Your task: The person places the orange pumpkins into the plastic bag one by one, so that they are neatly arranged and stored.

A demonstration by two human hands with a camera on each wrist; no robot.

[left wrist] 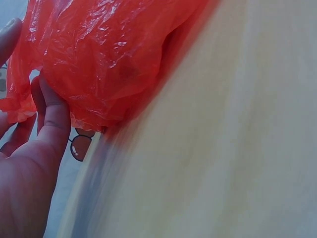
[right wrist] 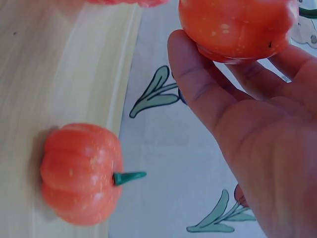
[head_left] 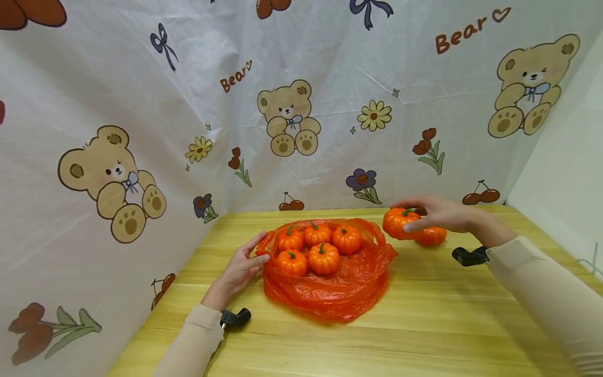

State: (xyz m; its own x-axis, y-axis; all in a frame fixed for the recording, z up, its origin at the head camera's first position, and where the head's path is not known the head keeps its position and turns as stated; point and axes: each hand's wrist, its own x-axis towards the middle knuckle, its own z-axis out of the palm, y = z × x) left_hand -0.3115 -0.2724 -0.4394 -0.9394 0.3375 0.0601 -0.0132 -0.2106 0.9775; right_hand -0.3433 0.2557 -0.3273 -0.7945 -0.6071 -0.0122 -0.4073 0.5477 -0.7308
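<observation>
A red, translucent plastic bag [head_left: 330,293] sits mouth up on the table, its sides bunched low, with several small orange toy pumpkins [head_left: 324,258] with green stems inside. At the bag's left rim, my left hand [head_left: 240,269] holds the thin film between thumb and fingers; the left wrist view shows the crinkled bag [left wrist: 109,59] against those fingers. Just right of the bag, my right hand [head_left: 435,213] grips another pumpkin [head_left: 397,224] from above, raised over the table. Behind and below that hand lies one more pumpkin [right wrist: 81,173] on the wood, its stem pointing sideways in the right wrist view.
The light wooden table [head_left: 438,324] runs back to a white cloth [head_left: 325,183] printed with bears, flowers and cherries. That cloth also hangs along the left side. A plain white wall [head_left: 565,173] stands at the right. Dark wrist-worn devices [head_left: 235,318] sit under both wrists.
</observation>
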